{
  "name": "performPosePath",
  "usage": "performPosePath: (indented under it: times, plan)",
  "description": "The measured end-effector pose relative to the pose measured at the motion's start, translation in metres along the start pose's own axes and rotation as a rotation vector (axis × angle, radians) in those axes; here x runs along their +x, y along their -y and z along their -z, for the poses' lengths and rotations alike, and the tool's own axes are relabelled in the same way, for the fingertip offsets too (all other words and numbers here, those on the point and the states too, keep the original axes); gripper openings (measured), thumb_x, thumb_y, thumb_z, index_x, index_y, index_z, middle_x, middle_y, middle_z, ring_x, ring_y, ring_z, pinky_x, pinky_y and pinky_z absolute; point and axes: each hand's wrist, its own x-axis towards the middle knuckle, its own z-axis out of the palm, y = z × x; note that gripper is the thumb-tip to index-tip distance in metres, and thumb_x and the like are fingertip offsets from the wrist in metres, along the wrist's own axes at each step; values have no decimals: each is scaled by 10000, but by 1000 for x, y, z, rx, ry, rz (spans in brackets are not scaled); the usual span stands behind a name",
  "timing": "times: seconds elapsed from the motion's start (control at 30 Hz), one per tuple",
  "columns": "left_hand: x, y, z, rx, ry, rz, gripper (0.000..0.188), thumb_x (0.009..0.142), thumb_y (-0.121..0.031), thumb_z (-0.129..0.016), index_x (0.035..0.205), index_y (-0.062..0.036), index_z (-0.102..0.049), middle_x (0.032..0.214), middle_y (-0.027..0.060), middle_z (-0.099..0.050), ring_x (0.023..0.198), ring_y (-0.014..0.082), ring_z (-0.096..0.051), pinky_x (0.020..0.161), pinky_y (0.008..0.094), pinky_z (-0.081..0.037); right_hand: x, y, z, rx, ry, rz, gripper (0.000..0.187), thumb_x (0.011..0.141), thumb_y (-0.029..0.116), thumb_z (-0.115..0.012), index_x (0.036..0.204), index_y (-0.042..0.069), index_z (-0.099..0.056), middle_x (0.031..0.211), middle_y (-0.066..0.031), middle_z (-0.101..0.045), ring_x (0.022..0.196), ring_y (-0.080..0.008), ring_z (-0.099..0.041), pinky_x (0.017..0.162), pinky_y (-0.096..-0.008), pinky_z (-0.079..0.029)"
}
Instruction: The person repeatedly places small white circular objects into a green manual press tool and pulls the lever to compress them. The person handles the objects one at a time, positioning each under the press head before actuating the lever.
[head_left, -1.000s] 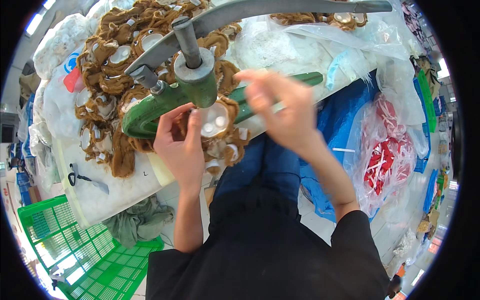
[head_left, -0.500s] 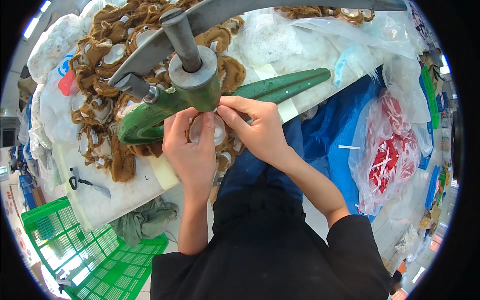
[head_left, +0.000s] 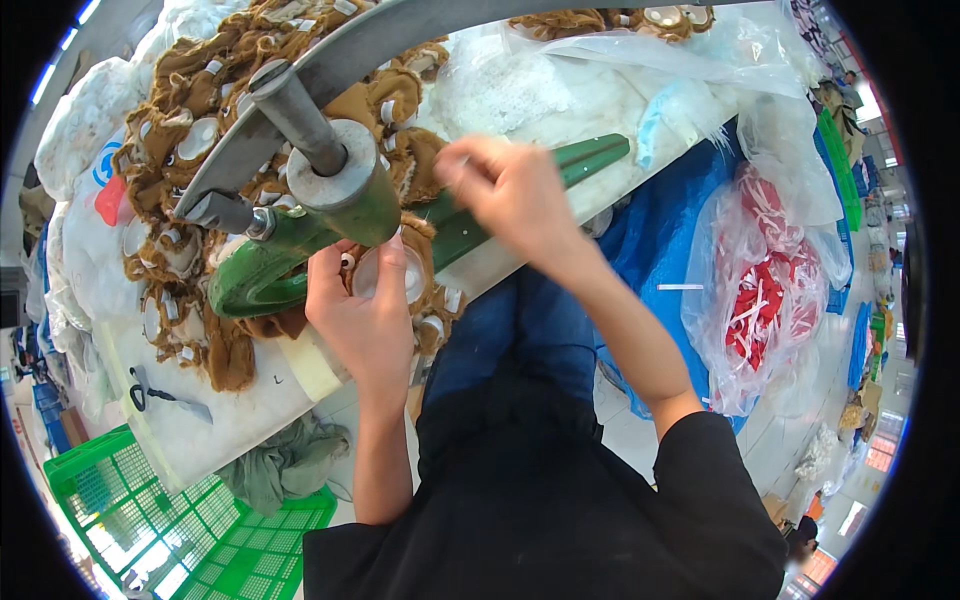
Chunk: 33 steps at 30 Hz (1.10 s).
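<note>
Right hand [head_left: 520, 205]: gone up and rightward from beside the left thumb, now apart over the press's green foot [head_left: 588, 158]; fingers drawn narrow but blurred, so I cannot tell whether anything small is pinched.
Left hand [head_left: 365, 320]: much as it was, its thumb and fingers holding a brown plush piece [head_left: 424, 245].
Brown plush piece: just below the press [head_left: 368, 215], white disc [head_left: 413, 280] showing around the left thumb; probably steadied there to keep one spot lined up under the post [head_left: 300, 120].
Lever [head_left: 400, 28]: beyond both hands, its long end toward the right, seemingly within the right hand's reach.
Pile [head_left: 235, 75]: more brown pieces on the tabletop [head_left: 240, 425], beyond and left of the left hand, presumably kept close for easy picking.
Plastic bag [head_left: 755, 310]: red pieces inside, well right of the right hand, out of the way.
</note>
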Motion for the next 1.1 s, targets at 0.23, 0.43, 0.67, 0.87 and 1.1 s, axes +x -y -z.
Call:
performPosePath:
  times: [0.23, 0.43, 0.67, 0.87, 1.1]
  plan:
    - [1, -3, 4, 111, 79, -27, 99, 936, -50, -730, 932, 29, -671, 952, 8, -656, 875, 78, -588, 839, 246, -482, 71, -77, 31, -573, -65, 128, 208, 891, 223, -721, 970, 32, -747, 931, -158, -711, 925, -339, -695, 831, -442, -555]
    - [-1, 0, 0, 108, 27, -98, 99, 842, -64, -782, 877, -8, -708, 910, 69, -639, 835, 165, -617, 788, 301, -493, 82, -88, 28, -619, -20, 201, 168, 907, 214, -716, 952, 55, -747, 889, -140, -710, 819, -320, -694, 781, -420, -548]
    - [-1, -6, 0, 158, 21, -117, 105, 842, -63, -773, 871, -1, -693, 904, 79, -634, 826, 168, -611, 774, 312, -496, 71, -75, 32, -356, -212, 252, 88, 898, 123, -692, 931, 51, -730, 903, -120, -703, 844, -306, -694, 766, -404, -547]
    - [-2, 0, -1, 116, 2, -91, 123, 843, -65, -771, 894, 15, -693, 904, 83, -636, 807, 172, -610, 756, 306, -492, 73, -80, 31, -500, -251, 344, 103, 932, 127, -706, 990, 47, -735, 949, -103, -706, 823, -231, -711, 735, -332, -549]
    - [1, 1, -4, 155, 5, -143, 143, 833, -82, -787, 887, 11, -692, 905, 83, -638, 813, 174, -607, 743, 313, -491, 65, -65, 33, -312, -257, 312, 121, 916, 102, -721, 1010, 30, -743, 923, -96, -713, 766, -207, -687, 722, -314, -543]
